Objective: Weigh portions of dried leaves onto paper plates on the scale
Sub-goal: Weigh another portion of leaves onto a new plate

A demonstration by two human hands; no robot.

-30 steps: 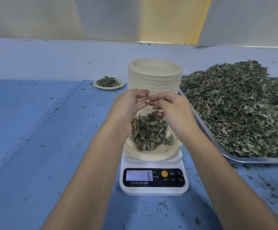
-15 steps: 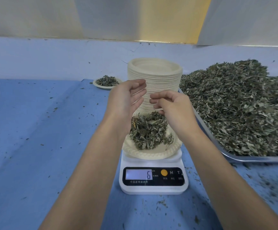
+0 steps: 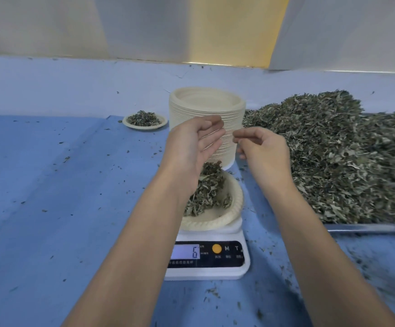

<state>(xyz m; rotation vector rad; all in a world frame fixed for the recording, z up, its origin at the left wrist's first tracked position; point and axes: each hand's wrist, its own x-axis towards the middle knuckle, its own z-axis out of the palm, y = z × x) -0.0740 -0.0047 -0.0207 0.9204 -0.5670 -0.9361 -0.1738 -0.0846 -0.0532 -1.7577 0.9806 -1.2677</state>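
Dried green leaves (image 3: 207,192) heap the beige paper plate (image 3: 215,224) on the white digital scale (image 3: 205,273). Hovering above, likely to adjust it: left hand (image 3: 191,147), fingers wide; right hand (image 3: 264,152) curled, grip I cannot tell.

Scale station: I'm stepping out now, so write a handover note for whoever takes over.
Left hand open above the plate on the scale.
Right hand curled; its grip may hold a scrap, unclear.
Display reads 6; leaves on that plate.
Plate stack behind; leaf pile on tray, right.
Done: one filled plate, back left.
Left: probably set this portion aside, weigh more.
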